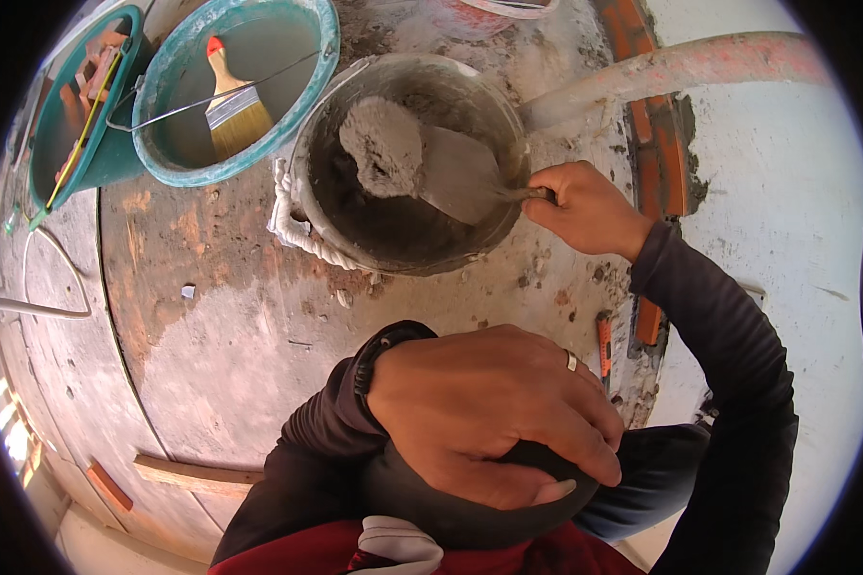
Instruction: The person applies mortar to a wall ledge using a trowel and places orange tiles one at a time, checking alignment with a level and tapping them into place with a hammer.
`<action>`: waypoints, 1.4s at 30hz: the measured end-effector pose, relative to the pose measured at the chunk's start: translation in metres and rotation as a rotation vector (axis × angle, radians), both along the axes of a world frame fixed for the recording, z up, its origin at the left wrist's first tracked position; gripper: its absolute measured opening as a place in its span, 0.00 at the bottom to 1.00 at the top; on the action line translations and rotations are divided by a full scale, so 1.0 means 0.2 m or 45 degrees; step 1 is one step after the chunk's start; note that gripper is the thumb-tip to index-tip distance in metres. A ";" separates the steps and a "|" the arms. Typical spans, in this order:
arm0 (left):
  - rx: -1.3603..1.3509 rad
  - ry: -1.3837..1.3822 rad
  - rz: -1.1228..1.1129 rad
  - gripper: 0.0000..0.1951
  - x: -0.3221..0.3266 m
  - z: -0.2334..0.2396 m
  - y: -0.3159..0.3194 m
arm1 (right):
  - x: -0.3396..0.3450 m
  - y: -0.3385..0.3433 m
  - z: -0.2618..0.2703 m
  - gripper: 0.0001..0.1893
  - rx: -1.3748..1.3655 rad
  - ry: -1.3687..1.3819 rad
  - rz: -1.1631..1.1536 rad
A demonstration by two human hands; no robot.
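Observation:
My right hand (582,208) is closed around the handle of a trowel (464,172), whose blade lies inside a mortar bucket (410,262). A lump of wet grey mortar (382,147) sits at the far end of the blade, over the darker inside of the bucket. My left hand (496,410), wearing a ring and a dark wristband, rests palm down with curved fingers on a rounded dark surface, which looks like my clothed knee. Its palm is hidden, and nothing held shows in it.
A teal bucket (151,154) of cloudy water holds a wide paintbrush (234,108). Left of it, a green bucket (79,198) contains brick pieces. An orange utility knife (604,348) lies near the brick strip (646,172). A pipe (661,72) crosses at upper right; a wooden batten (194,474) lies lower left.

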State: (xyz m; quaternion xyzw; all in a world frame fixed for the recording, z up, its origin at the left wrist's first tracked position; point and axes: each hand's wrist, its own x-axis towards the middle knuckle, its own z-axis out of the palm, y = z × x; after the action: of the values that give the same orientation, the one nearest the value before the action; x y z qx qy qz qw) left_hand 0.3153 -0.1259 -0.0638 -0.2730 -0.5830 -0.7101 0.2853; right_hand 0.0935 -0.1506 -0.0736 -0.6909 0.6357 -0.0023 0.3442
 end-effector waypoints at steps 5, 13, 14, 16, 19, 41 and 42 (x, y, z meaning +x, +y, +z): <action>-0.030 -0.049 -0.052 0.20 0.03 0.01 0.00 | 0.03 0.05 0.03 0.13 -0.162 0.146 -0.055; -0.175 -0.098 -0.089 0.21 0.00 0.06 -0.04 | -0.03 0.15 0.01 0.12 -0.352 0.084 -0.029; -0.202 -0.088 -0.067 0.22 -0.01 0.06 -0.04 | -0.04 0.16 0.01 0.11 -0.415 0.037 -0.006; -0.152 -0.070 -0.076 0.22 -0.05 0.02 -0.02 | -0.08 0.24 0.00 0.11 -0.504 0.001 0.005; -0.241 -0.120 -0.086 0.21 -0.06 0.05 -0.05 | -0.15 0.39 0.11 0.11 -0.285 -0.144 -0.134; 0.573 -1.420 -0.022 0.20 0.02 -0.82 0.32 | -1.27 2.30 -0.14 0.11 0.416 -0.366 -1.826; 0.675 -1.627 -0.057 0.18 0.04 -0.87 0.33 | -1.30 2.32 -0.18 0.12 0.422 -0.300 -1.803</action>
State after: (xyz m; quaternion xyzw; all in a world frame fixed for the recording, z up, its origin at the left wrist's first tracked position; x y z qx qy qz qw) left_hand 0.3232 -0.0599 -0.2385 0.2657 -0.4379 -0.8559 -0.0717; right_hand -0.1674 0.3128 -0.1093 -0.0492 0.8804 -0.2020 0.4263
